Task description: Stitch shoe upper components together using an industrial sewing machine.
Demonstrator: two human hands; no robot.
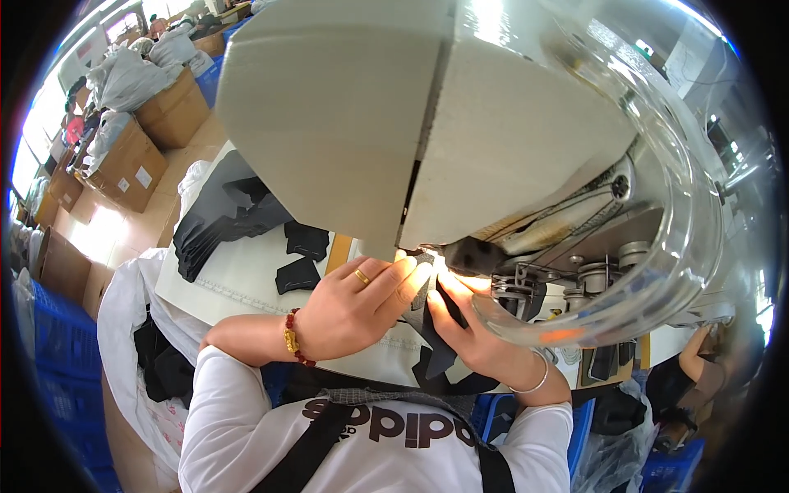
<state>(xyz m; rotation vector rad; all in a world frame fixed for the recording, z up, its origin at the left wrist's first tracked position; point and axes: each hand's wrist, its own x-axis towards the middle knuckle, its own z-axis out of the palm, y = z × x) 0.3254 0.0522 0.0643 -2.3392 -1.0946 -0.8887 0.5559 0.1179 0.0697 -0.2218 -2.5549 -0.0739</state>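
Note:
A large cream sewing machine head (329, 115) fills the upper middle, and its lit work area sits at my fingertips. My left hand (349, 304), wearing a ring and a red beaded bracelet, is closed with its fingertips on a dark fabric piece (437, 338) beside that light. From the other side, my right hand (477, 341), with a silver bangle, grips the same piece between thumb and fingers. The fabric hangs toward me below my fingers. Its upper end is hidden by my fingertips and the machine head.
Small dark cut pieces (297, 277) lie left of my left hand, near a stack of dark fabric (218, 218). A clear curved shield (690, 189) bends around the machine's right side. Cartons (127, 168) and blue crates (70, 370) stand left; another person (686, 374) is at right.

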